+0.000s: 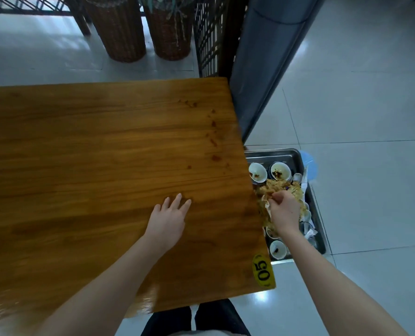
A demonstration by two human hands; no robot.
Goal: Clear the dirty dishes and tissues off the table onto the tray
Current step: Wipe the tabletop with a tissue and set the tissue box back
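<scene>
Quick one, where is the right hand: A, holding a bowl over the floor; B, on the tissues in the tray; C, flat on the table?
B: the right hand pinches the tissues piled in the tray; the left hand lies flat on the table.

Pale, glossy floor tiles (371, 105) with thin dark joints run through the room and mirror a cool, soft light. Beyond the far edge of the wooden table (92, 141) a tall wicker stand (119, 32) and a second wicker stand (170, 30) sit side by side. Just right of them rises a dark lattice screen (209, 35), with a grey-blue padded panel (262, 69) beside it.
</scene>
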